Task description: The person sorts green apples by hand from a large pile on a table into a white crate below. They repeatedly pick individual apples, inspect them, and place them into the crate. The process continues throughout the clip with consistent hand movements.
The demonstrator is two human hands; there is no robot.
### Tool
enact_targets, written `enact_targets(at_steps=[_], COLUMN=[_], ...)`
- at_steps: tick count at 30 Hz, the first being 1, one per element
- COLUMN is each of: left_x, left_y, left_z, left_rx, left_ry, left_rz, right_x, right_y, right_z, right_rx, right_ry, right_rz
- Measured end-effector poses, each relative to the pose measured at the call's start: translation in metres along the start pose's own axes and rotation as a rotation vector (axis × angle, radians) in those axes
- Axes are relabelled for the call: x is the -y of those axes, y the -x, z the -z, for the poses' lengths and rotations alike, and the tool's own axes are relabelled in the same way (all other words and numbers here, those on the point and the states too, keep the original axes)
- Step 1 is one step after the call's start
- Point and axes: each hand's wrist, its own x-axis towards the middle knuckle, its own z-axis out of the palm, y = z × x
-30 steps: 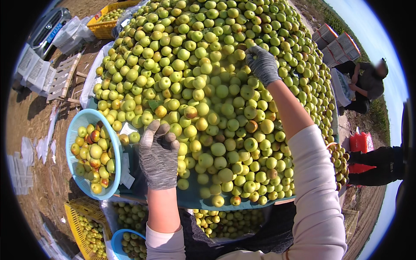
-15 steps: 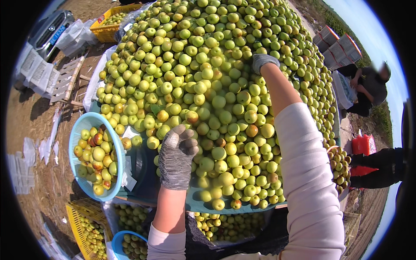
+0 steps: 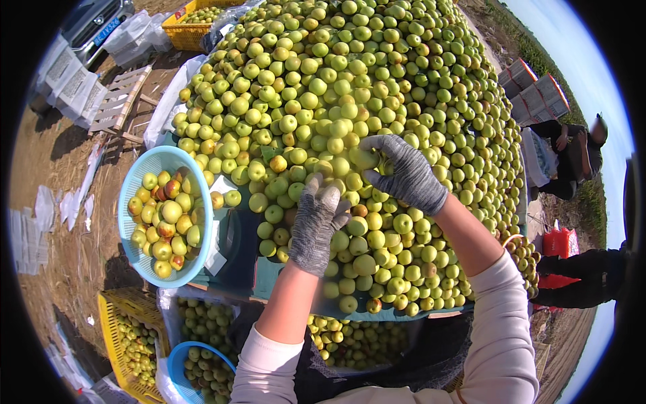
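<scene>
A big heap of yellow-green jujubes (image 3: 404, 121), some with red-brown patches, covers the table. Over its near side my right hand (image 3: 407, 174), in a grey knit glove, curls thumb and fingers round a jujube (image 3: 364, 159). Close by on the left is my left hand (image 3: 316, 225), gloved alike, with its fingers curled in above the fruit; whatever they hold is hidden. Left of the heap, a light blue plastic basket (image 3: 204, 232) contains several yellower and red-marked jujubes.
Below the table edge are a yellow crate (image 3: 108, 337) and a blue basin (image 3: 176, 367), both with fruit. Another yellow crate (image 3: 185, 35) stands far left, near a wooden pallet (image 3: 120, 101). A person (image 3: 572, 151) is at the right beside stacked cartons (image 3: 538, 101).
My right hand has come back from the far part of the heap toward my left hand. My left hand has shifted right and slightly up. The view has moved a little.
</scene>
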Motion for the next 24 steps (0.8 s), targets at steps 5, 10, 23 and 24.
enact_targets(at_steps=[5, 10, 23, 24], left_x=[0.000, -0.034, -0.172, -0.154], left_y=[0.006, 0.059, 0.303, 0.294], left_z=[0.000, 0.035, 0.399, 0.375], left_rx=[0.273, 0.146, -0.916, -0.855], left_ry=[-0.542, 0.432, 0.567, 0.304], left_rz=[-0.361, -0.133, -0.844, -0.876], right_x=[0.068, 0.078, 0.090, 0.097], right_y=[0.060, 0.170, 0.318, 0.308], right_z=[-0.021, -0.022, -0.074, -0.076], right_rx=[-0.050, -0.160, -0.131, -0.126], right_ry=[-0.183, -0.870, -0.723, -0.875], right_rz=[0.002, -0.966, -0.556, -0.583])
